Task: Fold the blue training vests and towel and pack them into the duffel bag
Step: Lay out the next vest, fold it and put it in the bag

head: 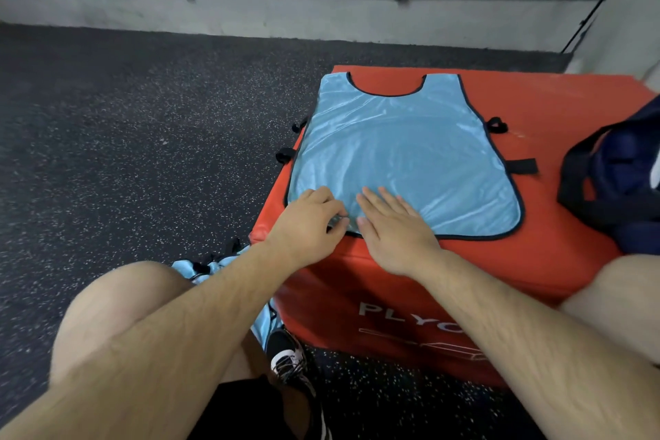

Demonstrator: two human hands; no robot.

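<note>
A dark speckled rubber floor [125,118] is carrying a red padded plyo box [557,111], which is serving as the worktop. A light blue satin training vest [403,146] with dark trim is lying flat on its top, neckline pointing away. A navy fabric duffel bag [628,189] is sitting on the box's right part, near the vest. A crumpled heap of light blue vests [264,318] is lying on the floor against the box. The left hand [307,225] is pinching the vest's near hem with curled fingers, and the right hand [396,229] is resting on the vest just beside it, its fingers lying flat and straight.
</note>
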